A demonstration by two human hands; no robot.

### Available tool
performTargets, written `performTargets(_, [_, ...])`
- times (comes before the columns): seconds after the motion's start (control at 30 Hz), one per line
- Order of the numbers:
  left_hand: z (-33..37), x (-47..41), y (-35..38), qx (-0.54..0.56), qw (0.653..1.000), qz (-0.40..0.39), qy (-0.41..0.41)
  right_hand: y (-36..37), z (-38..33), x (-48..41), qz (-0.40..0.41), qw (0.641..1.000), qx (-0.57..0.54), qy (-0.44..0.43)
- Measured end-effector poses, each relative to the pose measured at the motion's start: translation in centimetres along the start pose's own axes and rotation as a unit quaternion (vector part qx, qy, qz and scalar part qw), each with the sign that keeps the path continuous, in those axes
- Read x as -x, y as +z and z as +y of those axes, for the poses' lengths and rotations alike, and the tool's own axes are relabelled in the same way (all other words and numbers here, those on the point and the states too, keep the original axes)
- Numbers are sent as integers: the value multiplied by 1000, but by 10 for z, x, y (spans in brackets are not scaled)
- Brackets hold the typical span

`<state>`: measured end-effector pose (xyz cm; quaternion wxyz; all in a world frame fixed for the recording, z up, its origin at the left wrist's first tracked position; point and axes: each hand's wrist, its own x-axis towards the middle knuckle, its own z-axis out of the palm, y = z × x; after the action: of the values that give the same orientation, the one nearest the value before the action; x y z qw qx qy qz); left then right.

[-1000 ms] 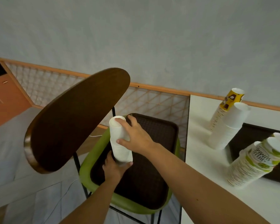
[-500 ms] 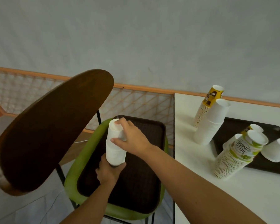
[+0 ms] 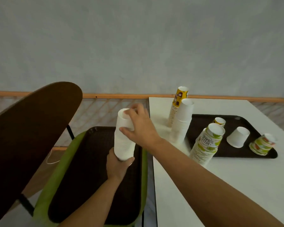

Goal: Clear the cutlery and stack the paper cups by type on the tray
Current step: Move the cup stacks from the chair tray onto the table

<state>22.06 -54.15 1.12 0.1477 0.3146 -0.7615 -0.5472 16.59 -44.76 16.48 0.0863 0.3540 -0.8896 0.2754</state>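
A stack of plain white paper cups (image 3: 123, 141) stands upside down over the brown tray (image 3: 88, 174) that lies on the green chair seat. My left hand (image 3: 117, 164) grips the stack's bottom end. My right hand (image 3: 138, 126) holds its top, fingers curled round the uppermost cup. On the white table (image 3: 220, 185) stand a yellow-brown cup stack (image 3: 179, 102), a tall white cup stack (image 3: 182, 122) and a green-printed stack (image 3: 205, 143). A second brown tray (image 3: 246, 153) carries a single white cup (image 3: 238, 136) and a short green-printed stack (image 3: 262, 144).
The chair's dark wooden backrest (image 3: 26, 136) rises at the left, close to the held stack. A wooden-framed mesh railing (image 3: 105, 108) runs behind the chair. The table's left edge lies just right of the chair.
The view has swung right, showing more of the table. Both hands have lifted the white stack slightly higher and toward the table side of the chair tray.
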Motion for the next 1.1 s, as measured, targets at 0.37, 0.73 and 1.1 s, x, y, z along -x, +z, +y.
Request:
performTargets(0.37, [51,17,98,-6,992,-116,42,-92,77,9,-19,992,119,33])
performTargets(0.73, [51,8,172,-72,987,-137,35,-122,141,2,-201,965,158,57])
performTargets(1.1, [46,-12,209,-15,987,-154,-31,-121,183,-14,-241,960,142,35])
